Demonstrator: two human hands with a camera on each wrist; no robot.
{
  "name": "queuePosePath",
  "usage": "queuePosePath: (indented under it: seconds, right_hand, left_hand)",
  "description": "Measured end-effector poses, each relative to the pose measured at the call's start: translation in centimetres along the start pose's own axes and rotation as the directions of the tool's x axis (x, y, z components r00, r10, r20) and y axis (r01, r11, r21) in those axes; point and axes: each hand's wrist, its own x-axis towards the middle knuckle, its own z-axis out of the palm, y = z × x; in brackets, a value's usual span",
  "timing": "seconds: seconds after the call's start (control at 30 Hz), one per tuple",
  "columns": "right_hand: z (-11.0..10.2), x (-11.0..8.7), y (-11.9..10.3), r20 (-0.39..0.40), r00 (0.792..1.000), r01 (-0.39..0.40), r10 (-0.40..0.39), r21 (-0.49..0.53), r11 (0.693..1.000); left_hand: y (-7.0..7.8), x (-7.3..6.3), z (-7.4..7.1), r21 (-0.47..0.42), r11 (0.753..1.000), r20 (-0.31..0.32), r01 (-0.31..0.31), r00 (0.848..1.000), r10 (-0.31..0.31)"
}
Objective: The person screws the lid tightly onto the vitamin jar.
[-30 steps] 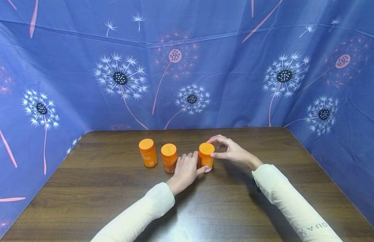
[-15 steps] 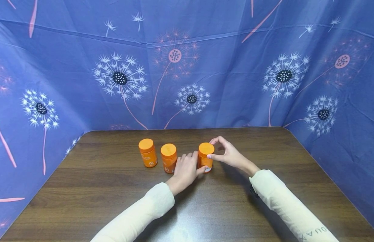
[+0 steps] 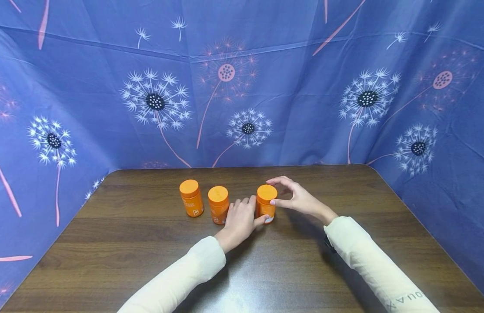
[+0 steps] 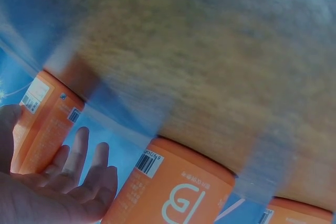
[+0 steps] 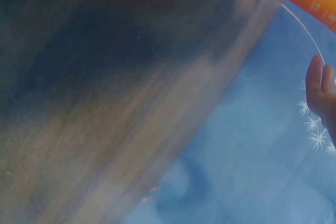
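Three orange jars with orange lids stand upright in a row. My left hand [image 3: 241, 218] holds the rightmost jar [image 3: 265, 210] low on its body, thumb in front and forefinger at its left side; the left wrist view shows this jar [image 4: 46, 124] beside the thumb. With thumb and fingertips, my right hand [image 3: 300, 200] grips the lid [image 3: 267, 193] of that jar from the right. The middle jar [image 3: 218, 202] stands close by the left hand's knuckles. The leftmost jar [image 3: 192, 200] is a little farther off. The right wrist view shows only some right fingers [image 5: 317, 85].
All this stands on a dark wooden table [image 3: 128, 243] with a glossy patch near the front. Blue cloth [image 3: 296, 87] with a dandelion print hangs behind the table and along both sides.
My right hand drew slightly off the lid's far side, turning a little, then came back round the lid. The left hand and the jars keep their places.
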Motion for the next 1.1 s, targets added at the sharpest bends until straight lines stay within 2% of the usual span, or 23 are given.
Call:
queuePosePath:
  seconds: [0.1, 0.23, 0.43, 0.67, 0.93, 1.1]
  right_hand:
    - [-0.2, 0.1, 0.1, 0.038, 0.999, 0.026, -0.025, -0.006, 1.0]
    - [-0.2, 0.2, 0.2, 0.048, 0.998, 0.048, -0.047, -0.013, 0.999]
    - [0.0, 0.2, 0.1, 0.004, 0.999, 0.042, -0.042, -0.008, 0.999]
    - [0.5, 0.0, -0.1, -0.06, 0.997, 0.047, -0.051, -0.057, 0.997]
    - [0.8, 0.4, 3.2, -0.104, 0.992, 0.066, -0.076, -0.094, 0.993]
    - [0.9, 0.4, 3.8, -0.118, 0.989, 0.083, -0.093, -0.087, 0.993]
  left_hand:
    - [0.0, 0.0, 0.0, 0.007, 1.0, 0.001, 0.001, 1.0, -0.001]
    - [0.0, 0.0, 0.0, 0.005, 1.0, 0.005, 0.002, 1.0, -0.003]
    - [0.0, 0.1, 0.0, -0.015, 1.0, 0.009, 0.008, 1.0, -0.008]
    - [0.0, 0.1, 0.1, -0.033, 0.999, 0.008, 0.015, 1.0, -0.014]
    - [0.4, 0.1, 0.0, -0.009, 1.0, -0.019, 0.028, 0.999, -0.028]
    - [0.6, 0.0, 0.1, 0.018, 0.999, -0.041, 0.04, 0.998, -0.039]
